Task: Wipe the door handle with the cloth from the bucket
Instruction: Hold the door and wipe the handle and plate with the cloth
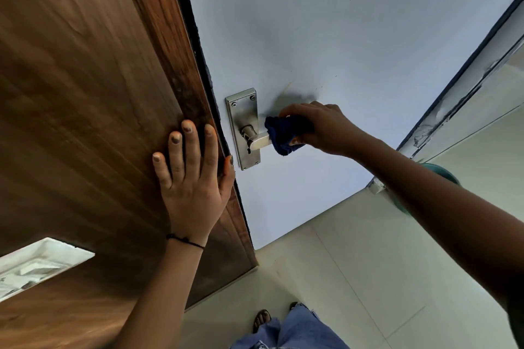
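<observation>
A silver lever door handle (259, 141) sticks out of a steel backplate (243, 110) on a pale blue door (340, 37). My right hand (320, 127) is closed around a dark blue cloth (285, 133), which wraps the outer end of the lever. Only the inner part of the lever shows. My left hand (192, 176) lies flat with its fingers spread on the brown wooden frame (85, 93) beside the door's edge, holding nothing. A teal bucket (442, 173) peeks out behind my right forearm.
Pale floor tiles (354, 263) run below the door. My feet in sandals and blue trouser legs (292, 331) stand near the bottom. A glass or metal frame (467, 88) runs along the right. A white opening (37, 263) sits in the wood at lower left.
</observation>
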`<state>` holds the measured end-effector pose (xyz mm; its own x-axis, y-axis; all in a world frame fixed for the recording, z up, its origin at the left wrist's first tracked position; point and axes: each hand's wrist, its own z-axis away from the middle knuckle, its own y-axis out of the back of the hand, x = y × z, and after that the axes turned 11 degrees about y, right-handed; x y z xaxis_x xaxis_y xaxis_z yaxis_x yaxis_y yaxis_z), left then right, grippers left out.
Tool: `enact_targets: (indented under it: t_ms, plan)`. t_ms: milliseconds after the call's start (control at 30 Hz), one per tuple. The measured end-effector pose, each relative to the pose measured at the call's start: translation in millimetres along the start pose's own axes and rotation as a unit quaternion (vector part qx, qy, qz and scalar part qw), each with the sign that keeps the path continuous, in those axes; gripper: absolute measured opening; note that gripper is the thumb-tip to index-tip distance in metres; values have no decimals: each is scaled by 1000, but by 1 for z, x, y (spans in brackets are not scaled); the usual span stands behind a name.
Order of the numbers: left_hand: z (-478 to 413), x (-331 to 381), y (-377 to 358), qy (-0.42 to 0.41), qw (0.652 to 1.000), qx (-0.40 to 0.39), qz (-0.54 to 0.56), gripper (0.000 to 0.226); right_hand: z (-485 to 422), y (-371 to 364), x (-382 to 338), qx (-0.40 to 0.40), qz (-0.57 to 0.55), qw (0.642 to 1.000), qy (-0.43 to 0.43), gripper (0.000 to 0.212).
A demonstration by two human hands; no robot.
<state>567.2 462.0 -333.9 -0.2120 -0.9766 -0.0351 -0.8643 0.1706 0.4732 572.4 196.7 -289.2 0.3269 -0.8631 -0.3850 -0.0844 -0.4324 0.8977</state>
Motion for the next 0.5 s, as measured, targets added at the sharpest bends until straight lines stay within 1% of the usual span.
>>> enact_targets:
  t_ms: [67, 133, 200, 233, 333, 433, 467, 500]
  plan:
    - [1, -1, 1, -1, 1000, -2, 5, 85, 1, -1, 6, 4, -60, 998, -26, 49]
    - [0, -1, 2, -2, 1000, -7, 10, 85, 3, -1, 13, 9, -144, 989, -33, 48]
    - [0, -1, 2, -3, 1000, -12, 14, 85, 7, -4, 21, 34, -263, 963, -37, 47]
    - [-1, -1, 3, -3, 1000, -13, 15, 85, 10, -6, 23, 58, -329, 941, -47, 47]
    - [0, -1, 3, -4, 1000, -15, 16, 86, 21, -24, 23, 151, -494, 852, -82, 39]
    - [0, -1, 3, -4, 1000, -14, 14, 85, 26, -57, 13, 229, -627, 738, -95, 25]
    - [0, 0, 3, -4, 1000, -14, 14, 85, 25, -67, 6, 248, -664, 698, -105, 26]
    - [0, 0, 3, -4, 1000, -15, 14, 85, 22, -76, -3, 265, -698, 655, -116, 34]
